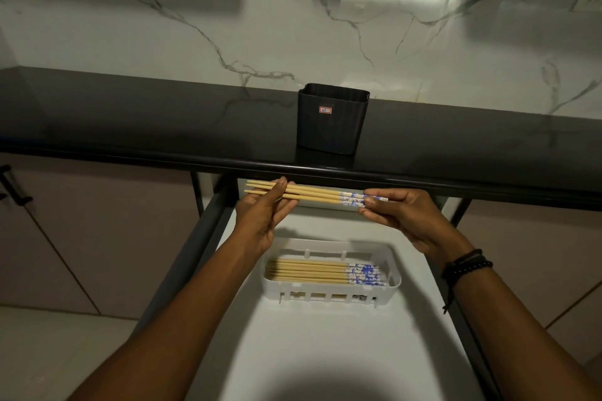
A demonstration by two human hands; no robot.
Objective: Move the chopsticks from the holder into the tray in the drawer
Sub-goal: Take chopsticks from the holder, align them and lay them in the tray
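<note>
Nearly done: tray (270, 286) part-filled, last chopstick bundle (312, 196) held up, holder (330, 120) looks empty.
Tray sits in the open drawer (325, 352) w/ several stored chopsticks (312, 272) lying lengthwise. Beyond it the chopstick bundle is held level: left hand (260, 218) pinches the plain tips, right hand (407, 218) pinches the patterned ends. Further back, holder stands on the worktop (130, 120), nothing poking out. Next, I reckon: bring bundle over tray, keep it parallel to stored ones, lower, let go.

The chopsticks (312, 197) are light brown with blue and white ends. The holder (332, 127) and the table (130, 120) are black, and the tray (325, 296) is white. The wall (293, 42) is white with grey lines.
</note>
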